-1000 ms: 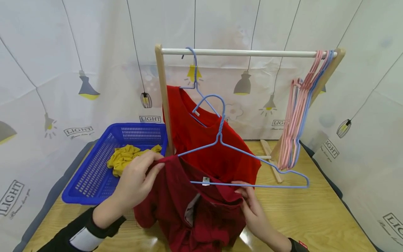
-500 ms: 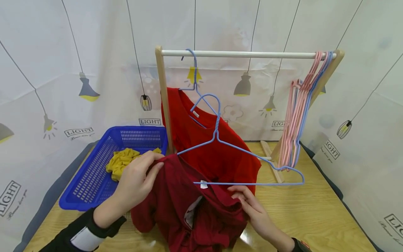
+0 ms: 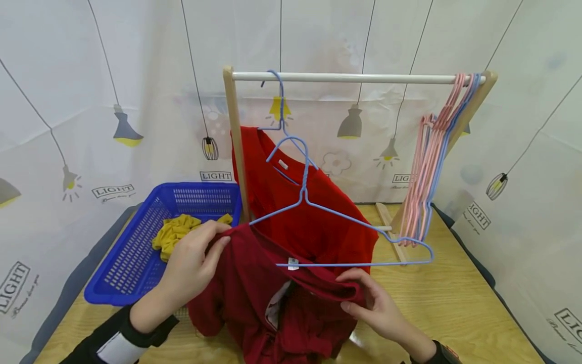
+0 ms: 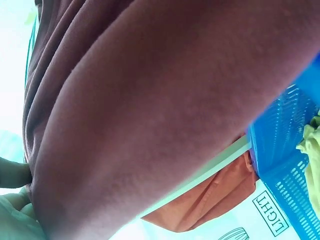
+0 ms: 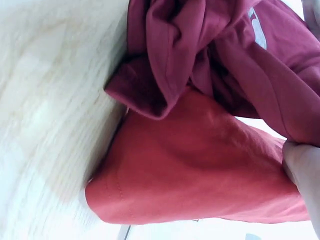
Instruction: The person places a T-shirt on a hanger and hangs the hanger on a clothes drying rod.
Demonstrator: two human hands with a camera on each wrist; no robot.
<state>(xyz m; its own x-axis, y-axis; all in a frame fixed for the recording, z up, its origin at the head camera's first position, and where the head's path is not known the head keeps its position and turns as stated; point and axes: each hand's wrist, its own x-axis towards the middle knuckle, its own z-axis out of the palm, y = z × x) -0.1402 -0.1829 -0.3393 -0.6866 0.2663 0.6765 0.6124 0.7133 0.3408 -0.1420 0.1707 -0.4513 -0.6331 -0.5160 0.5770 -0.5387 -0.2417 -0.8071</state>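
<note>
A maroon shirt (image 3: 250, 283) hangs bunched over the table, its neckline spread between both hands. The left hand (image 3: 191, 268) pinches the cloth at the left shoulder, where the left arm of a blue hanger (image 3: 303, 188) runs inside the collar. The hanger's right arm sticks out past the neckline over the right side. At the right edge of the neckline, the right hand (image 3: 377, 303) pinches the fabric between thumb and fingers. In the left wrist view the maroon shirt (image 4: 150, 110) fills most of the picture; the hanger's left tip is hidden in the cloth.
Behind, a bright red shirt (image 3: 259, 172) hangs on a blue hanger from the rack's white rail (image 3: 364, 78). Several pink and blue hangers (image 3: 423, 187) cluster at its right end. A blue basket (image 3: 123, 247) with yellow cloth (image 3: 175, 232) stands left on the wooden table (image 3: 454, 303).
The blue hanger has shifted left, further into the collar. The right hand has moved right and slightly down, drawing the neckline wider. The left hand has shifted slightly left.
</note>
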